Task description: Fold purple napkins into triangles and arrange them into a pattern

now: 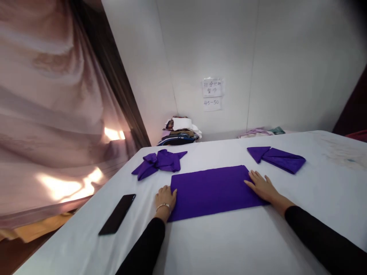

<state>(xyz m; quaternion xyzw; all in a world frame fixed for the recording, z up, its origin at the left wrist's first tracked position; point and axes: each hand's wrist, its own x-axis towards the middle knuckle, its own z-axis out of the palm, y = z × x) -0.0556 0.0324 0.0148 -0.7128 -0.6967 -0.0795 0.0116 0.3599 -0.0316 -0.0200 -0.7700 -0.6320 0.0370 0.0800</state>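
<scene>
A purple cloth napkin [212, 193] lies flat on the white-covered table [218, 244] in front of me, in a wide rectangle that looks folded over. At its left edge rests my left hand [166, 199], thumb on the cloth and fingers laid down by the border. My right hand [262, 186] lies on the right edge, palm down, with its fingers stretched and apart. Beyond the napkin to the left is a folded purple napkin [169, 160] with pointed ends and a knot-like middle. Far right sits another folded purple napkin [283, 159], flat with a triangular tip.
A black phone [117, 214] lies left of my left hand. Behind the table's far edge are a pile of folded clothes [180, 131] and more fabric [258, 132]. A paper sign [212, 93] hangs on the wall; a pink curtain [51, 114] hangs along the left.
</scene>
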